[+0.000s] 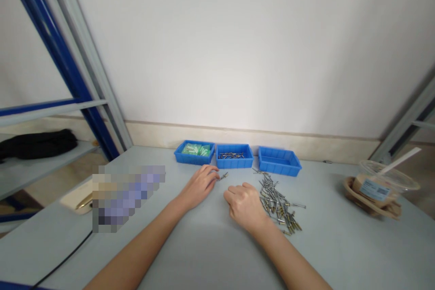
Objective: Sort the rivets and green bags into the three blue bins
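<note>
My left hand [200, 184] rests on the table with its fingers apart and slightly bent. A few small metal pins [224, 176] lie at its fingertips; whether the fingers touch them I cannot tell. Beside it, my right hand [245, 204] is closed in a fist, knuckles up, and anything inside it is hidden. Just right of that fist lies a loose pile of thin metal pins [275, 197], some with brass-coloured ends. Behind the hands, the middle blue bin [234, 163] contains similar pins.
The left blue bin [193, 159] holds green-and-white packets; the right blue bin [280, 170] stands near the wall. A plastic cup [377, 186] sits in a cardboard holder [369, 208] at right. At left are a blurred-out object [129, 197], a cream case [73, 199] and a black cable [64, 260].
</note>
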The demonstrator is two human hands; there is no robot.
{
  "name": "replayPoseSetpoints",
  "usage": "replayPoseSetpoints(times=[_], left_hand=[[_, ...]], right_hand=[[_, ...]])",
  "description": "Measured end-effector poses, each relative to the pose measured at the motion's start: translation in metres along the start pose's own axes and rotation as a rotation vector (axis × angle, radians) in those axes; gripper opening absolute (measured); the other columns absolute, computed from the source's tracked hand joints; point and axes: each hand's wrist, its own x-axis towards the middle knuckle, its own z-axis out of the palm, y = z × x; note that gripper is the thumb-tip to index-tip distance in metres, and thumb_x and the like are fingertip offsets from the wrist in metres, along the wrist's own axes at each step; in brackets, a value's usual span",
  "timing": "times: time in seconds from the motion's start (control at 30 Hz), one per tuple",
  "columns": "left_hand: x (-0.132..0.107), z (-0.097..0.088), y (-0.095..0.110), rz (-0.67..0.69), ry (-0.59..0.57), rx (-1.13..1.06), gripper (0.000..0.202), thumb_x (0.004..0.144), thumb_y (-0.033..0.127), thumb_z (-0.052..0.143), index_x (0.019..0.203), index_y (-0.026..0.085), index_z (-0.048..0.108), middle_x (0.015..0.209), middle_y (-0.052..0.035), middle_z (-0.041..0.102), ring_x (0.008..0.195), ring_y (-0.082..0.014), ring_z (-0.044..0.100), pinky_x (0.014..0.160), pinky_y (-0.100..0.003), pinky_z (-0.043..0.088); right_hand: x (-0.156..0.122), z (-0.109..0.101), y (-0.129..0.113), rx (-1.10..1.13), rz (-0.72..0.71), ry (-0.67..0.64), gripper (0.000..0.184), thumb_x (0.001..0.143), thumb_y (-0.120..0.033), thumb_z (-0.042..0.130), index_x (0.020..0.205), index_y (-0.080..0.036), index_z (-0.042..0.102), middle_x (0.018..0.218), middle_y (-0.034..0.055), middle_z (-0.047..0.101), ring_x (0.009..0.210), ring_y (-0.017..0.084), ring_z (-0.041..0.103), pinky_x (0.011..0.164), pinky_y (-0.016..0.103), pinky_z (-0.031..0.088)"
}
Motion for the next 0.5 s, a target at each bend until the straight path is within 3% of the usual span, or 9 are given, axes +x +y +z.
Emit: replayPoseSetpoints(times=[0.2,0.37,0.5], left_hand=[[-0.001,-0.003,0.003,0.016,-0.011,-0.022,0.019,0.089,0.016,0.039,0.094,0.021,0.056,0.113,-0.0055,0.052,0.108,-0.0204,0.044,0.095,-0.04,0.04],[0.0,-0.004,0.022,0.031,-0.079,-0.103,0.016,0.086,0.025,0.049,0.1,0.022,0.056,0.119,-0.0061,0.049,0.115,-0.0218,0.041,0.099,-0.041,0.038],[-0.001,0.004,0.039,0.08,-0.143,-0.186,0.034,0.081,0.028,0.057,0.114,0.021,0.051,0.123,-0.0075,0.048,0.118,-0.0236,0.041,0.102,-0.042,0.037]], right_hand=[[0.0,0.0,-0.009,-0.031,-0.06,-0.027,0.019,0.068,-0.003,0.044,0.059,-0.017,0.051,0.054,0.0018,0.057,0.049,0.012,0.046,0.054,0.029,0.021],[-0.001,0.0,-0.008,-0.044,-0.066,0.15,0.023,0.07,-0.002,0.041,0.058,-0.018,0.051,0.052,0.0013,0.054,0.048,0.013,0.043,0.055,0.03,0.02],[-0.001,-0.001,-0.007,-0.05,-0.057,0.259,0.026,0.074,-0.003,0.038,0.058,-0.018,0.053,0.053,0.0023,0.053,0.053,0.015,0.043,0.057,0.03,0.025]])
